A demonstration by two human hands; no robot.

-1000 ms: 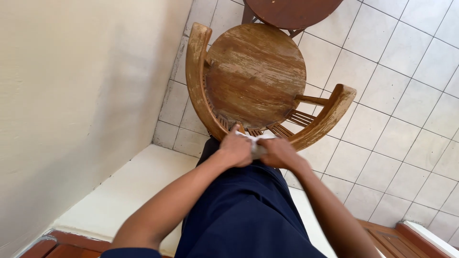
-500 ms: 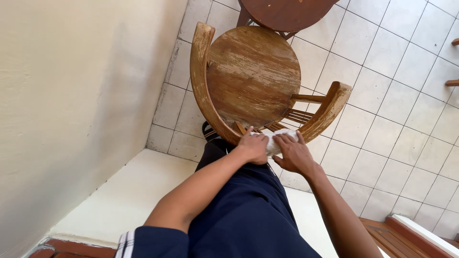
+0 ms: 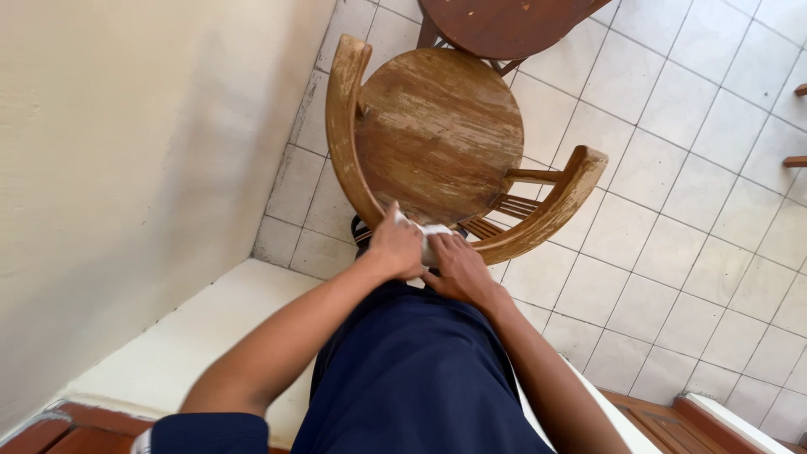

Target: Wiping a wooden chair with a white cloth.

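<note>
White cloth (image 3: 430, 238) btwn both hands, on wooden chair (image 3: 437, 139).

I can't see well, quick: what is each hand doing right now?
Left hand: closed on the white cloth at the curved back of the wooden chair.
Right hand: fingers pressed on the same cloth; grip cannot be told.

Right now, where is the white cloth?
In the head view, the white cloth sits between the left hand and right hand, on the wooden chair's curved backrest.
</note>
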